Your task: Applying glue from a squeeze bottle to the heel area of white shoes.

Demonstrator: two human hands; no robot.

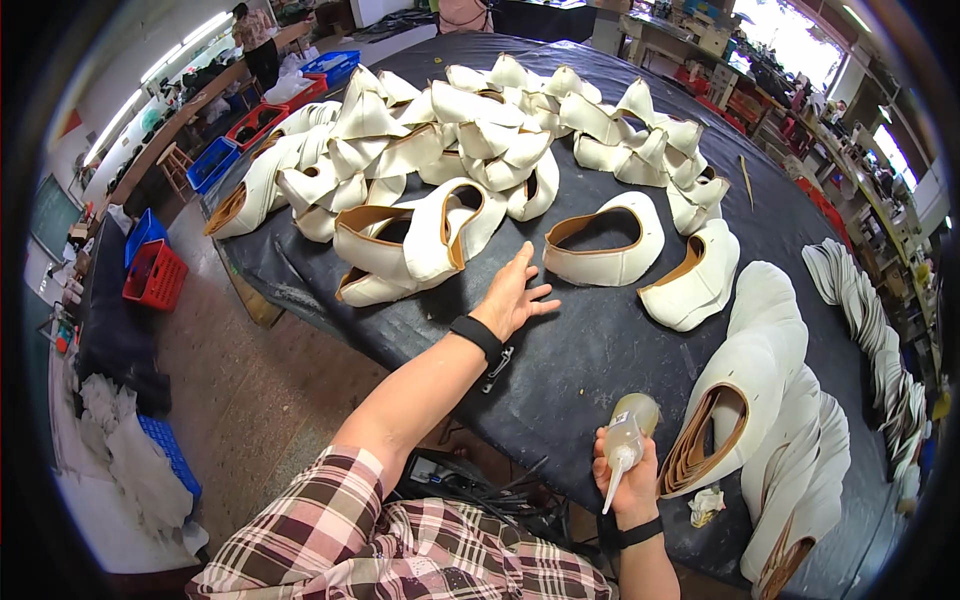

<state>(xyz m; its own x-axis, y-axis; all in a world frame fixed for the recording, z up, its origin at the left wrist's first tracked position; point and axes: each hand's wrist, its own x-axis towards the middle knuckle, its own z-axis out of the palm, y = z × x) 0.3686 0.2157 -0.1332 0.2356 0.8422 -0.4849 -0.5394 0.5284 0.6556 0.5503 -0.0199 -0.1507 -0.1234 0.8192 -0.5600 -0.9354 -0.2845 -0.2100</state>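
Observation:
My left hand (511, 298) reaches out over the black-covered table (560, 350) with its fingers spread, holding nothing. Just to its right sits a white shoe upper (608, 266) with a tan lining, apart from the fingers. Another white shoe upper (705, 298) lies farther right, on its side. Beyond the hand to the left, white uppers (428, 245) lean against each other. Low on the right, my right hand (634, 492) is closed round a clear squeeze bottle (627, 437) of yellowish liquid. The bottle's long white nozzle points down toward me.
A large heap of white uppers (490, 140) covers the table's far side. Nested stacks of flat white uppers (765, 335) line the right, near a crumpled scrap (706, 506). Red crates (156, 274) and blue crates stand left of the table. A person (256, 45) stands far left.

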